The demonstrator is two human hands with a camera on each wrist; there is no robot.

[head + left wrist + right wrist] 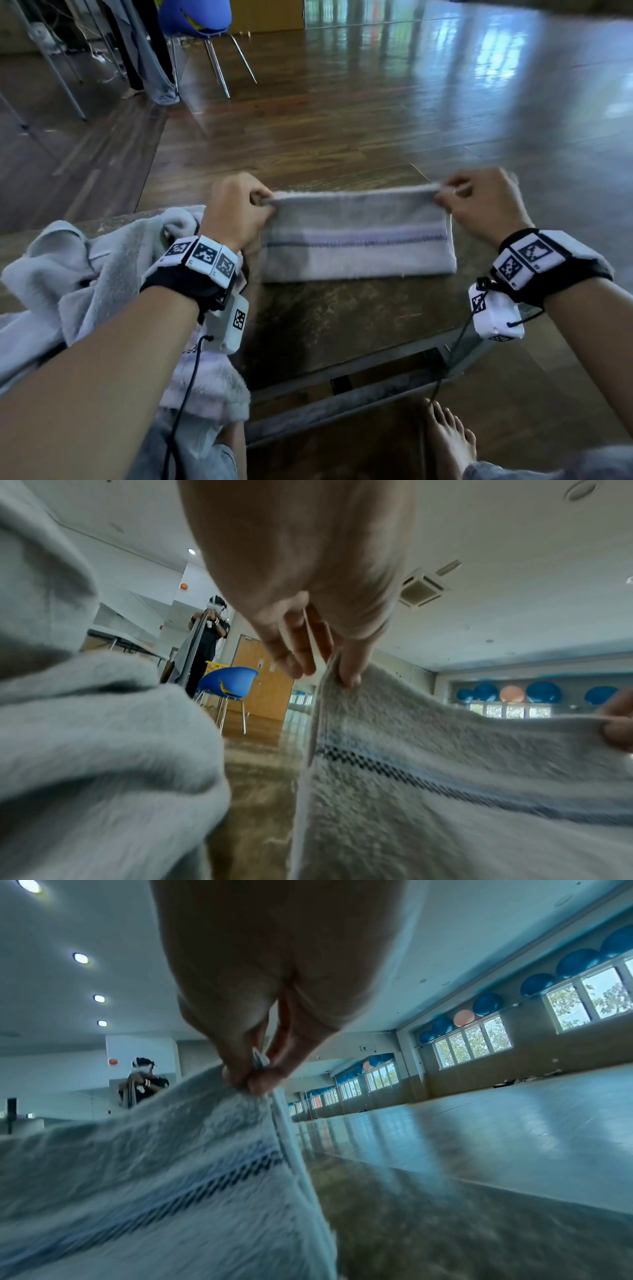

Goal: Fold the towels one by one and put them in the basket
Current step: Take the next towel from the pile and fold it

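A white towel with a dark stripe (356, 236) lies folded into a long band on the low brown table (342, 318). My left hand (239, 205) pinches its far left corner between thumb and fingers (349, 674). At the opposite end my right hand (476, 198) pinches the far right corner (253, 1080). The far edge is lifted a little off the table while the near edge rests on it. The towel fills the lower part of the left wrist view (445, 791) and of the right wrist view (154, 1177). No basket shows in the head view.
A heap of unfolded grey-white towels (96, 274) lies at the table's left end and over my lap. A blue chair (195, 20) stands on the wooden floor beyond. Another person (209, 639) stands far back holding a cloth. My bare foot (448, 435) is under the table.
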